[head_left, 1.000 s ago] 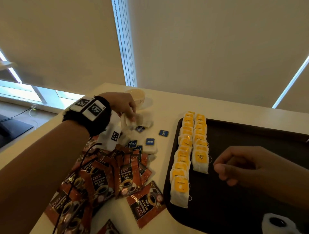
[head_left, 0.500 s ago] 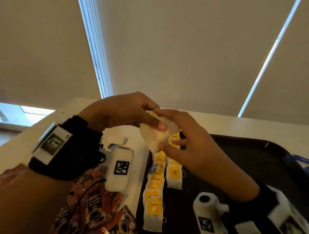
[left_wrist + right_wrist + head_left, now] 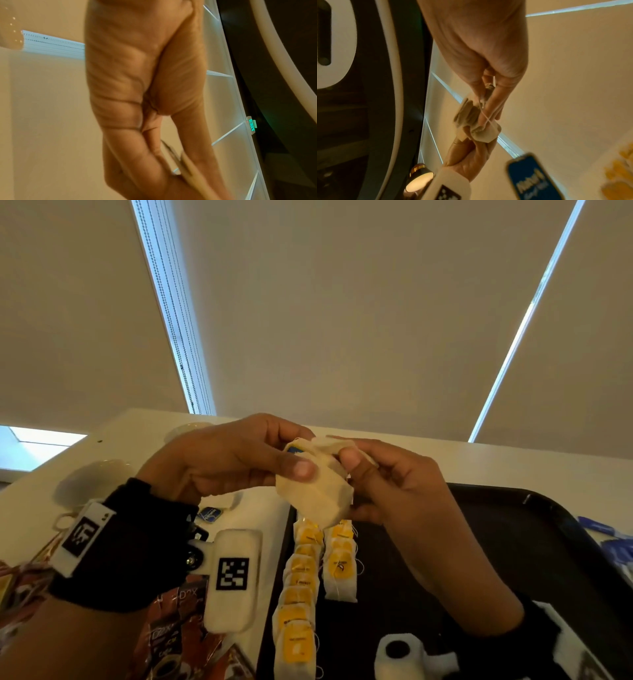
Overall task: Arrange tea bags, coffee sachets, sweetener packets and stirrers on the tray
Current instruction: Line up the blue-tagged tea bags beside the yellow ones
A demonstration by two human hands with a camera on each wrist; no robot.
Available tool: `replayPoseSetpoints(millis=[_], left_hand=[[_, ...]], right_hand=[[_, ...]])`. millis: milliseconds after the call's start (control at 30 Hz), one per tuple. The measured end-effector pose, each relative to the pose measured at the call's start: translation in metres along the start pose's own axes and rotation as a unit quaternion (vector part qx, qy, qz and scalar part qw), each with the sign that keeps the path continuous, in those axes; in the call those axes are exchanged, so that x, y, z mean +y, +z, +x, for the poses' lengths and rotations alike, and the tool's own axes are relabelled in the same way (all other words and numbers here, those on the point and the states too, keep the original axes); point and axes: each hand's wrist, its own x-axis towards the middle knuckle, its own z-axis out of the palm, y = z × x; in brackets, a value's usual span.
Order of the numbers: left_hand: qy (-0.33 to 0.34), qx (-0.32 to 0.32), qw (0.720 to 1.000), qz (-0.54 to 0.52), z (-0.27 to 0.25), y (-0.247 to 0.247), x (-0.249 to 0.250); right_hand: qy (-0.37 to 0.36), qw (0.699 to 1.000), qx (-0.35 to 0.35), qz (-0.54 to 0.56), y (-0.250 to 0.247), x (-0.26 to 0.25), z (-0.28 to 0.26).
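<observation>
Behind the pale table [image 3: 479, 463], drawn beige roller blinds [image 3: 342, 313].

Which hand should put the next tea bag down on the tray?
Probably the right hand: it pinches the tea bag bunch directly above the black tray and its tea bag rows. The left hand sits over the table side.

Blk wristband [image 3: 123, 546], white tag'd cam pod [image 3: 234, 580]
</observation>
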Motion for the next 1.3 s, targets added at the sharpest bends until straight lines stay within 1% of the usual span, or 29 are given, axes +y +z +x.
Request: replayPoseSetpoints(millis=[67,133,233,300,333,367,467,600,733,767,800,933,1000,1100,1200,1267,1300], left_hand=[[0.001,0.02,1.0,0.016,-0.003,-0.002,-0.001],[0.007,0.067,0.998,0.021,-0.009,-0.007,-0.002],[0.041,0.178,0.983,-0.015,-0.016,-0.018,-0.007],[0.057,0.261,0.961,-0.069,-0.018,-0.026,-0.014],[0.06,0.292,0.95,-0.092,-0.017,-0.029,-0.016],[0.059,0.311,0.942,-0.114,-0.016,-0.03,-0.017],[0.047,0.34,0.924,-0.169,-0.008,-0.021,-0.017],[0.04,0.371,0.904,-0.207,0.004,-0.011,-0.016],[0.049,0.446,0.858,-0.249,-0.001,-0.022,-0.019],[0.05,0.451,0.853,-0.258,-0.003,-0.024,-0.019],[0.048,0.45,0.854,-0.258,-0.005,-0.025,-0.02],[0.025,0.423,0.885,-0.193,-0.003,-0.02,-0.02],[0.02,0.407,0.902,-0.139,0.002,-0.012,-0.019],[0.032,0.374,0.926,-0.037,0.011,0.008,-0.016],[0.04,0.318,0.944,0.071,0.022,0.034,-0.012],[0.045,0.293,0.946,0.131,0.028,0.049,-0.012],[0.058,0.293,0.939,0.167,0.03,0.055,-0.012]], right_hand=[[0.043,0.998,0.018,0.047,-0.002,0.0,0.0],[0.088,0.991,0.031,0.091,-0.007,-0.001,0.002],[0.132,0.98,0.042,0.143,-0.014,-0.005,0.004],[0.149,0.973,0.045,0.169,-0.015,-0.007,0.005],[0.154,0.971,0.048,0.179,-0.016,-0.008,0.005],[0.157,0.969,0.05,0.186,-0.016,-0.008,0.005],[0.157,0.966,0.055,0.199,-0.018,-0.012,0.007],[0.138,0.964,0.068,0.215,-0.023,-0.019,0.01],[0.126,0.966,0.101,0.201,-0.032,-0.023,0.011],[0.127,0.966,0.109,0.197,-0.034,-0.024,0.011],[0.128,0.966,0.114,0.191,-0.036,-0.024,0.01],[0.135,0.967,0.121,0.182,-0.039,-0.025,0.01],[0.141,0.966,0.116,0.182,-0.037,-0.023,0.011],[0.151,0.968,0.112,0.169,-0.033,-0.015,0.012],[0.154,0.975,0.114,0.11,-0.031,-0.011,0.01],[0.161,0.979,0.107,0.056,-0.028,-0.011,0.009],[0.165,0.98,0.105,0.04,-0.028,-0.011,0.008]])
